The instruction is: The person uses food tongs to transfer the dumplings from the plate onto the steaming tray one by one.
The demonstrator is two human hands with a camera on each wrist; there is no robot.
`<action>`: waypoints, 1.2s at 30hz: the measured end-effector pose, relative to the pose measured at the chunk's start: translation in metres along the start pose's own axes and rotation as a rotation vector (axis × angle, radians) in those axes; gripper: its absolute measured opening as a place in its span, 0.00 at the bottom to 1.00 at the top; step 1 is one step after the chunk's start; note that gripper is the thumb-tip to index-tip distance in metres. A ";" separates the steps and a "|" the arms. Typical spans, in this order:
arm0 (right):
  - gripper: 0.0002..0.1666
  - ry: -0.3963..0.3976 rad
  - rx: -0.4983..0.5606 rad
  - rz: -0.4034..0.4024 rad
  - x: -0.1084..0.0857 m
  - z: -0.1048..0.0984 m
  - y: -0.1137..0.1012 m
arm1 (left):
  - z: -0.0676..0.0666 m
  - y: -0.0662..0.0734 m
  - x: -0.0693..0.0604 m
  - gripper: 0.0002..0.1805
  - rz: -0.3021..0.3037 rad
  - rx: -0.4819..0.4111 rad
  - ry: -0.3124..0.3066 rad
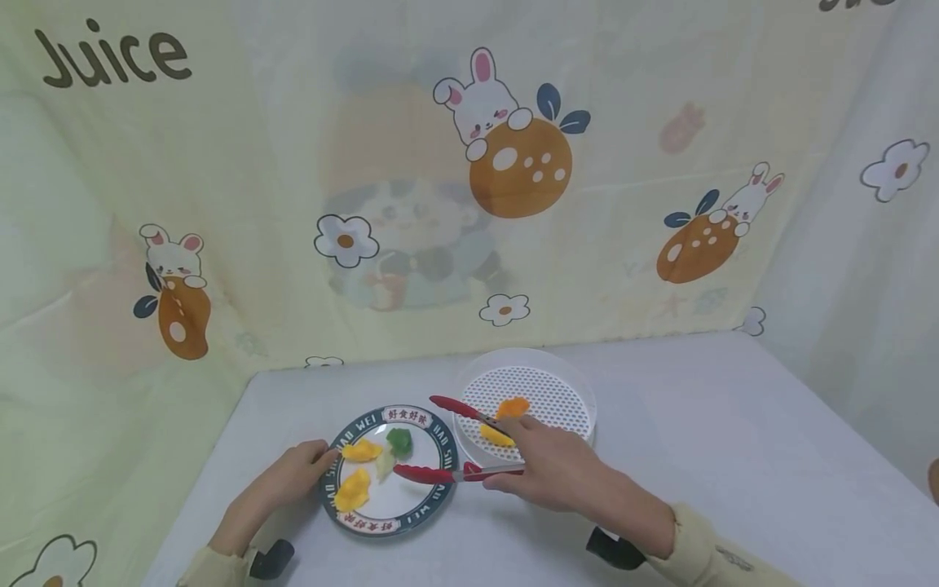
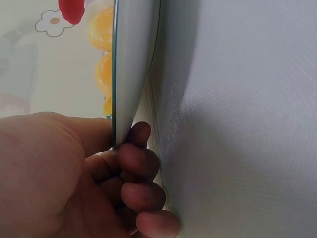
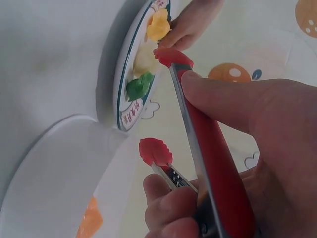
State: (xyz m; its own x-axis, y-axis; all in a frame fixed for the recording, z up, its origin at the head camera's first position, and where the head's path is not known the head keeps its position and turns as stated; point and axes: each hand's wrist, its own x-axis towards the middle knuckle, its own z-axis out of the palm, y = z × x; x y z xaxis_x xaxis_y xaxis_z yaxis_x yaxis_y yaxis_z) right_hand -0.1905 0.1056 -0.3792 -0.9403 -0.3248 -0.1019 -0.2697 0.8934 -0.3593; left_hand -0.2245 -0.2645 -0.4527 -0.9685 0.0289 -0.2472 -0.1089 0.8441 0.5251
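My left hand (image 1: pixel 297 473) grips the left rim of a round plate (image 1: pixel 399 499) with a dark patterned border, thumb above and fingers underneath in the left wrist view. On the plate lie two yellow pieces (image 1: pixel 354 491), a green piece (image 1: pixel 399 442) and a pale piece (image 1: pixel 385 463). Red-tipped metal tongs (image 3: pixel 218 168) are held in my right hand (image 1: pixel 553 465), thumb along one arm and fingers round the other. Their tips are spread wide, one above the plate, with nothing pinched between them. Behind the right hand sits a white perforated round tray (image 1: pixel 553 395), holding orange (image 1: pixel 513 406) and yellow pieces, partly hidden.
The tray stands close to the plate's right side, towards the back of the white-covered table (image 1: pixel 675 440). A printed cloth (image 1: pixel 411 147) hangs behind the table. Black wrist devices (image 1: pixel 273 560) sit by both sleeves.
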 end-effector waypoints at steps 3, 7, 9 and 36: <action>0.48 0.002 -0.028 -0.037 0.001 0.002 -0.004 | -0.001 0.001 0.001 0.15 -0.011 0.000 -0.002; 0.42 0.002 -0.058 -0.075 0.003 0.005 -0.010 | -0.001 0.001 0.001 0.15 -0.011 0.002 0.000; 0.39 0.007 -0.073 -0.090 0.004 0.006 -0.012 | -0.001 0.001 0.000 0.15 -0.006 0.002 0.005; 0.28 0.038 -0.112 -0.140 0.023 0.019 -0.022 | -0.001 0.003 -0.003 0.15 0.004 0.018 0.014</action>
State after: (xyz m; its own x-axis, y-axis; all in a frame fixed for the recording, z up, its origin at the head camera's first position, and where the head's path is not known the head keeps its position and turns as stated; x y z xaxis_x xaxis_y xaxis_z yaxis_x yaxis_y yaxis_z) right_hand -0.2019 0.0726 -0.3913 -0.8984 -0.4385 -0.0223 -0.4181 0.8699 -0.2615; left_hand -0.2224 -0.2623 -0.4491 -0.9719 0.0250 -0.2339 -0.1012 0.8533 0.5115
